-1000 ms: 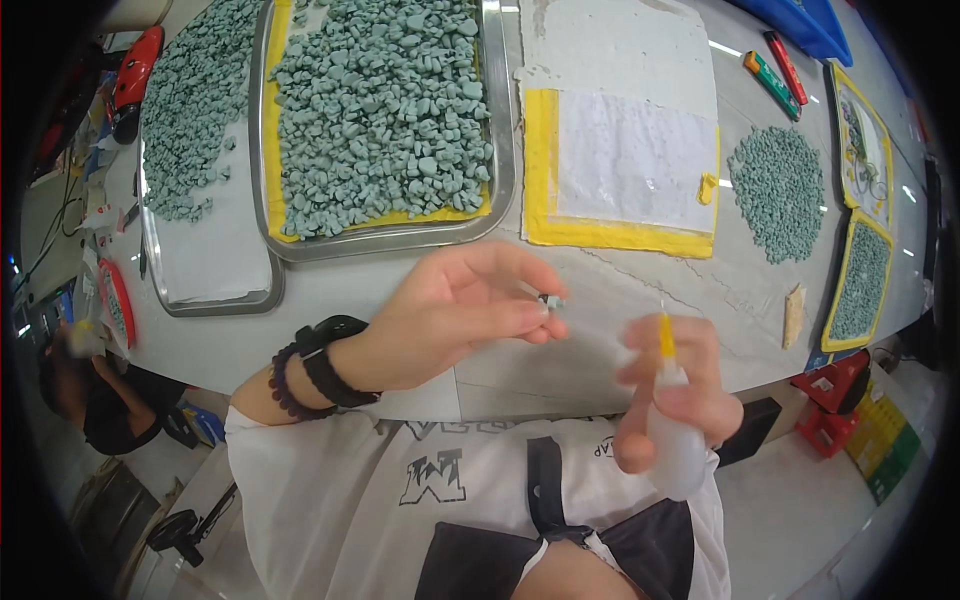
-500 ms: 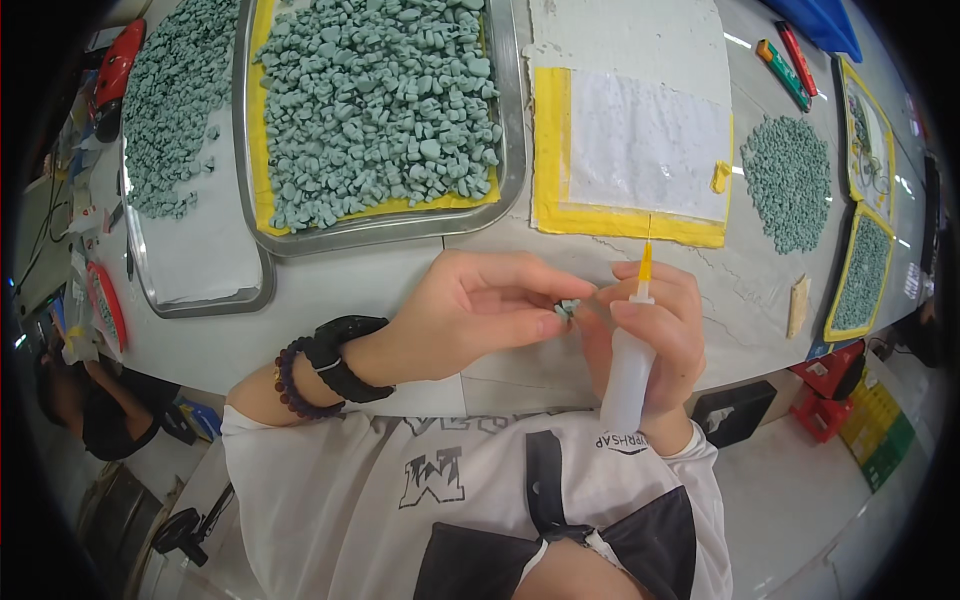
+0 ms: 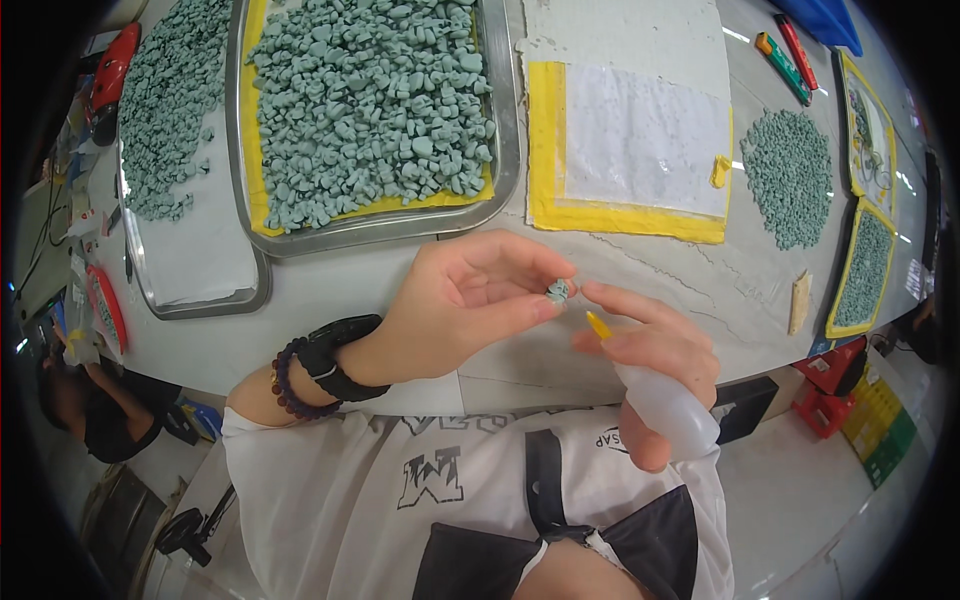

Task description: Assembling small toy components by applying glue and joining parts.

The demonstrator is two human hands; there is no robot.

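Between the thumb and fingertips of my left hand (image 3: 450,305) is a small grey-green piece (image 3: 557,291). My right hand (image 3: 668,345) is wrapped round a translucent white squeeze bottle (image 3: 672,408), tilted so its yellow needle tip (image 3: 598,324) points up and left toward the piece. The right index fingertip reaches close to the piece; I cannot tell whether it touches. Beyond my left hand stands a metal tray (image 3: 380,238) heaped with similar grey-green pieces (image 3: 370,120).
A second tray (image 3: 215,305) holds smaller pieces at the left. A yellow-edged white board (image 3: 640,140) lies beyond my right hand. Further right are a loose pile of pieces (image 3: 787,178), two cutter knives (image 3: 785,65) and a yellow-framed tray (image 3: 862,270).
My right hand has tipped the bottle from upright toward the left, and its needle has swung down near the piece. The right index finger has stretched out. My left hand has shifted slightly left.
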